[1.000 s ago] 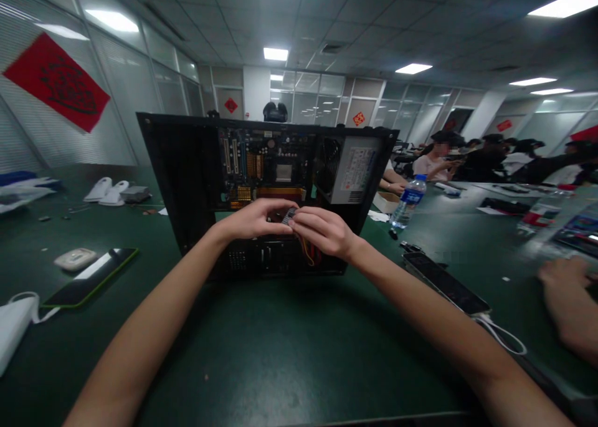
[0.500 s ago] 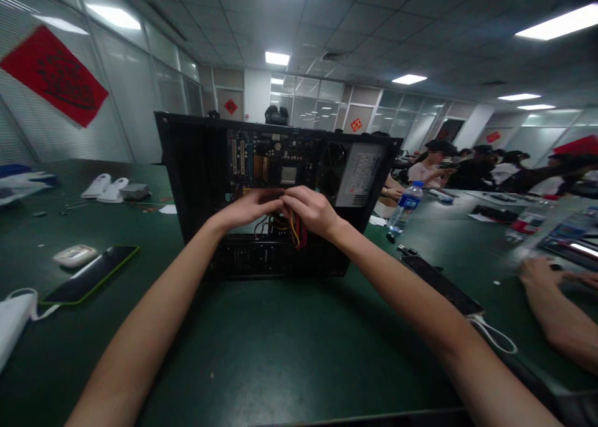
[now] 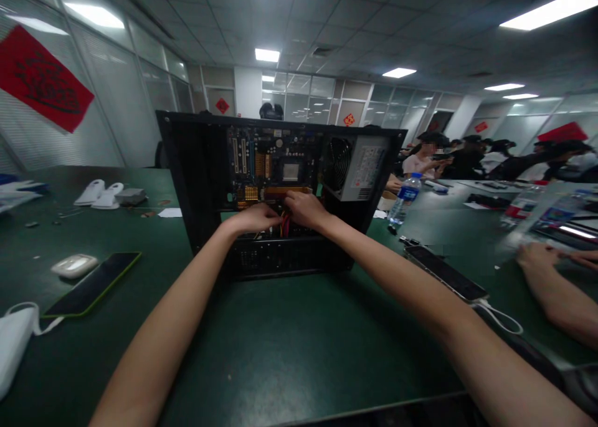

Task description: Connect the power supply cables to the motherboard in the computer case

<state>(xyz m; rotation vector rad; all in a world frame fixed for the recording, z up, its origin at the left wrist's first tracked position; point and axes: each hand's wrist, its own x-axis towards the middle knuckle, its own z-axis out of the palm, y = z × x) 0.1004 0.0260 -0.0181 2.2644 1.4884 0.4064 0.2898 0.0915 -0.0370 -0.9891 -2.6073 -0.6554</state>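
Note:
An open black computer case [image 3: 200,184] stands on the green table, its inside facing me. Inside it are a motherboard [image 3: 271,156], a fan [image 3: 340,157] and a silver power supply [image 3: 367,168]. My left hand [image 3: 255,219] reaches into the lower middle of the case, fingers pinched at a bundle of red and yellow cables [image 3: 285,223]. Just right of it, my right hand [image 3: 306,210] is closed around the upper part of the same cables, below the board. The cable ends are hidden by my fingers.
On the left lie a phone [image 3: 93,285], a white earbud case [image 3: 75,266] and a white power bank [image 3: 16,346]. To the right are a water bottle [image 3: 406,197], another phone [image 3: 446,272] and a person's hands [image 3: 539,259]. More people sit farther back.
My left hand has lowered slightly onto the cables, and my right hand has shifted, so the cables hang between both hands. The view has turned a little.

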